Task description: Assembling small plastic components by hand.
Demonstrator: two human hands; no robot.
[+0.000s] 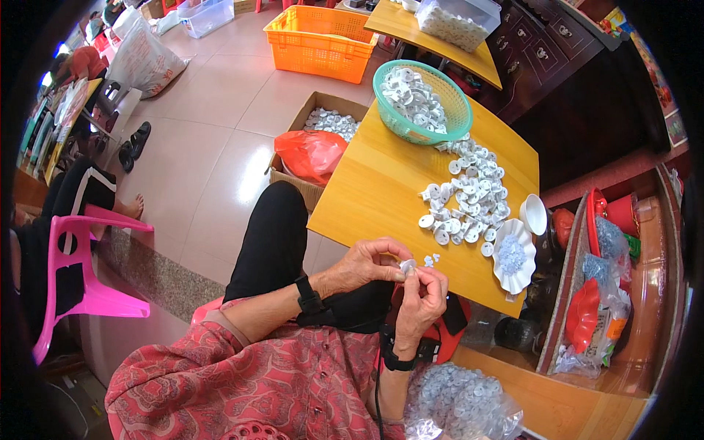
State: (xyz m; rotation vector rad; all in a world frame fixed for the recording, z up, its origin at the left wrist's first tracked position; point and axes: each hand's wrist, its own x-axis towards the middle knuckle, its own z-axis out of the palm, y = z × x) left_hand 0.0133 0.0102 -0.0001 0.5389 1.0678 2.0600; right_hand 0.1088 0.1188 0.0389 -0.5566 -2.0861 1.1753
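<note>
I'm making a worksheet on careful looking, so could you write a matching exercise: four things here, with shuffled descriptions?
Things:
1. Mesh basket
2. Crate
3. Scalloped dish
4. Small white piece

Descriptions:
A. White, holding pale blue bits
B. Where the left hand and right hand meet
C. Green, heaped with white parts
D. Orange, on the floor

Pairs: 1-C, 2-D, 3-A, 4-B

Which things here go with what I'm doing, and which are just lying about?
Likely part of the job:
- small white part being held
- similar parts on the table
- green basket
- wavy-edged dish

Probably just lying about:
- pink chair
- dark sandals
- orange crate
</note>
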